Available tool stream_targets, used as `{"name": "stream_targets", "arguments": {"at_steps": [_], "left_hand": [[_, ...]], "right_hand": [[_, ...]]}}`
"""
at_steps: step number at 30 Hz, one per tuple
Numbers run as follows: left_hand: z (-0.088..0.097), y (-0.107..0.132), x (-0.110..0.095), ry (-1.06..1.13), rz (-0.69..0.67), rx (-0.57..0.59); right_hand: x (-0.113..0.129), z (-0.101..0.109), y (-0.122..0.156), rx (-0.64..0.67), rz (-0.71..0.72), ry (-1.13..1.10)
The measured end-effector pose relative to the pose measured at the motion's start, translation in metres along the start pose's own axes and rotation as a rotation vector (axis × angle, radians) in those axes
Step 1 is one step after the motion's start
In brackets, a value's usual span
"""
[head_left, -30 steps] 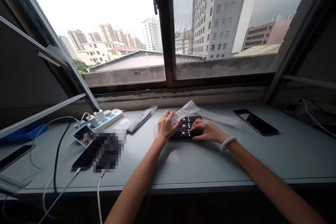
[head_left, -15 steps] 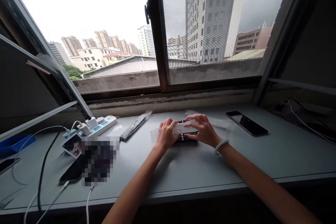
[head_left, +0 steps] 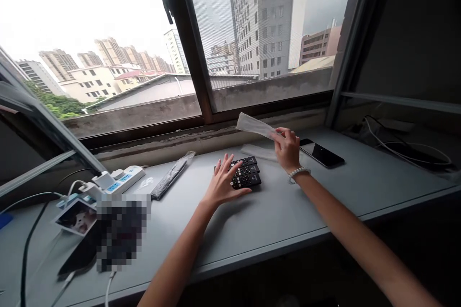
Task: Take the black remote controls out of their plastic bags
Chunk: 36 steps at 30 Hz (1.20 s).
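Observation:
Three black remote controls (head_left: 246, 173) lie side by side on the grey desk (head_left: 273, 220) in front of the window. My left hand (head_left: 221, 183) rests on their left ends with its fingers spread flat. Held up above the desk, my right hand (head_left: 287, 147) pinches the end of a clear plastic sleeve (head_left: 255, 126), which sticks out to the left. A bead bracelet is on that wrist. Another clear sleeve (head_left: 257, 152) lies flat behind the remotes.
A wrapped black remote (head_left: 172, 178) lies left of the hands. Further left are a white power strip (head_left: 117, 180) with chargers and cables, a photo card (head_left: 76, 216) and a blurred patch. A black phone (head_left: 321, 152) lies at the right, with cables (head_left: 406, 145) in the far right corner.
My right hand has lifted the plastic sleeve off the remotes and up to the right. The remotes now lie bare under my left hand. The camera has swung right.

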State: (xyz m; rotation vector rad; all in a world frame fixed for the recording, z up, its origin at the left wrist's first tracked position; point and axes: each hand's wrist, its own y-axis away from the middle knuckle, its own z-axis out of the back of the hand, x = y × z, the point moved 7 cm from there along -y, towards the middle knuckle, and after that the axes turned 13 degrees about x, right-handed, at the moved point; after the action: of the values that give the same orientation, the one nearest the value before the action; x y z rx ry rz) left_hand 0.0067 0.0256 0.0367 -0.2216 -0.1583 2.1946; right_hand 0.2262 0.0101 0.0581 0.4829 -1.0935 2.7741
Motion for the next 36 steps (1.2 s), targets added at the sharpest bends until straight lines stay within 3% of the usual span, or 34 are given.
{"name": "stream_targets", "arguments": {"at_steps": [2,5,9,12,18,22,25,29,36], "left_hand": [[-0.017,0.000,0.007,0.023,0.065,0.138],[-0.033,0.000,0.015,0.048,0.156,0.233],[-0.039,-0.003,0.021,0.044,0.217,0.232],[-0.041,-0.006,0.024,0.037,0.235,0.195],[-0.043,-0.005,0.029,0.087,0.294,0.085],[-0.036,0.000,0.025,0.125,0.240,0.025],[-0.024,0.004,0.032,0.134,0.290,-0.053],[-0.008,0.010,0.052,0.111,0.434,-0.178],[-0.007,0.012,0.064,0.087,0.512,-0.222]], "right_hand": [[-0.008,-0.011,-0.001,0.098,-0.009,0.088],[-0.015,-0.031,0.002,0.297,-0.026,0.166],[-0.018,-0.041,0.005,0.477,-0.094,0.079],[-0.018,-0.039,0.006,0.534,-0.110,0.045],[-0.034,-0.036,0.010,0.417,-0.168,0.067],[-0.046,-0.047,0.014,0.473,-0.244,0.051],[-0.046,-0.049,0.013,0.450,-0.206,0.024],[-0.044,-0.040,0.011,0.314,-0.179,0.015],[-0.040,-0.023,0.008,0.188,-0.179,0.146]]}}
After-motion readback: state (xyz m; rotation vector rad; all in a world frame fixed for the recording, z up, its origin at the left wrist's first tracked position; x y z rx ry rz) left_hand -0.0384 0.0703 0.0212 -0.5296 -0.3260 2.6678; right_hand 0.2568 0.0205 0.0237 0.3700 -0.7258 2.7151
